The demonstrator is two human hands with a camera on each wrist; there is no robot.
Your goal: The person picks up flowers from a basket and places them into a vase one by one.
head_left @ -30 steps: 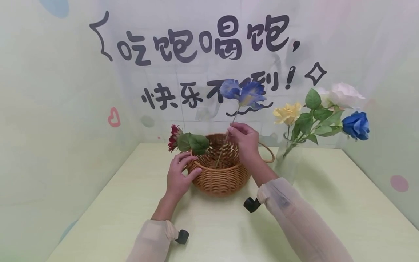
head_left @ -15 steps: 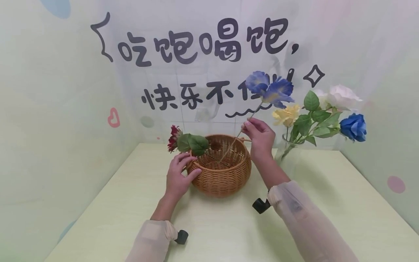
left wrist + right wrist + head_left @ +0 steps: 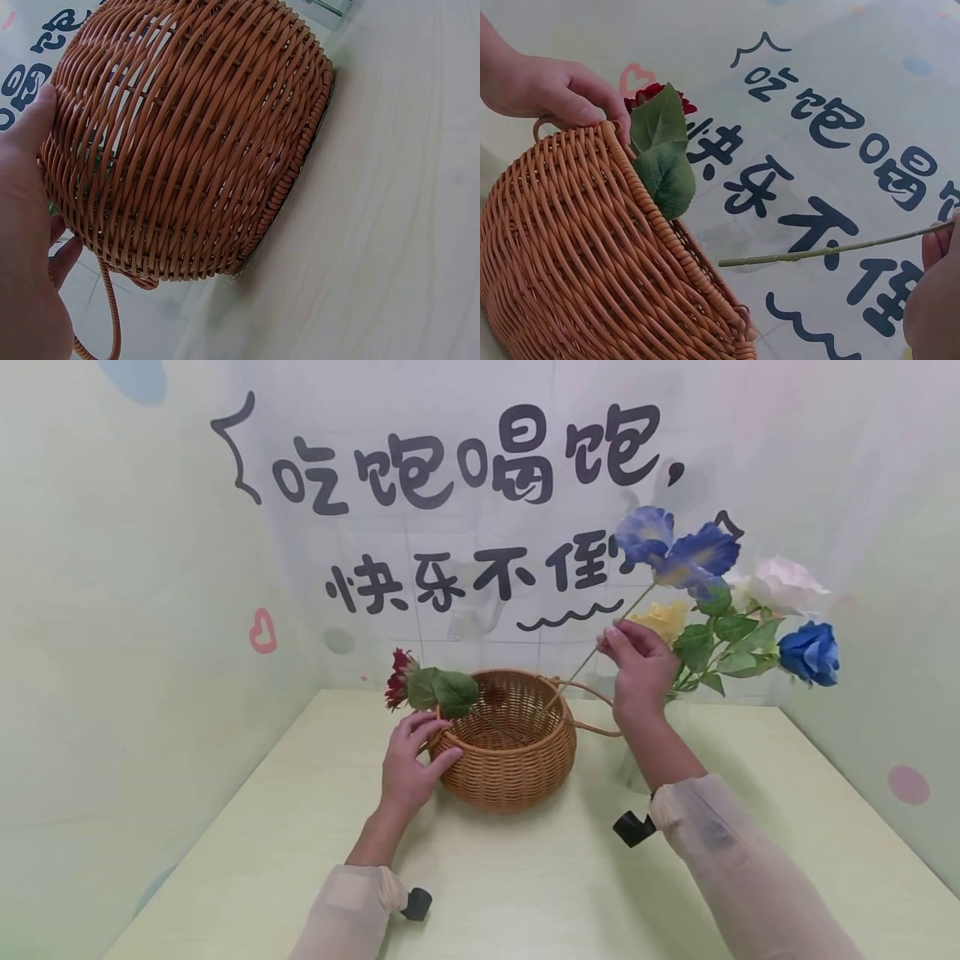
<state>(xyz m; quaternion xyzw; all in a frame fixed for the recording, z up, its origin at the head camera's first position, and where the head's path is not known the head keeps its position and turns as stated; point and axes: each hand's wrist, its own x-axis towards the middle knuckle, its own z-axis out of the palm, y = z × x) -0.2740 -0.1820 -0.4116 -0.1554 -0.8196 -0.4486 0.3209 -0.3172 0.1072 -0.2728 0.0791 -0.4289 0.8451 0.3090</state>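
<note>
A brown wicker basket (image 3: 510, 781) stands on the table. My left hand (image 3: 411, 768) grips its left rim, the thumb on the near side and the fingers spread further back. My right hand (image 3: 647, 675) is up beyond the basket's right rim and pinches the thin stem of an artificial blue iris (image 3: 678, 550). The iris leans to the upper right. In the right wrist view the lower end of the stem (image 3: 780, 259) shows close by the basket's rim. A red flower (image 3: 401, 678) with green leaves (image 3: 444, 690) leans out over the basket's left side.
Behind my right hand a clear glass vase (image 3: 633, 774) holds a blue rose (image 3: 810, 653), a pale pink rose (image 3: 783, 583) and a yellow flower (image 3: 663, 618). A looped basket handle (image 3: 596, 729) sticks out right, towards the vase. A lettered wall (image 3: 465, 527) closes off the back.
My right hand has moved right and slightly up with the iris, and its stem has shifted from the basket's middle towards the right rim. My left hand and the basket have stayed put.
</note>
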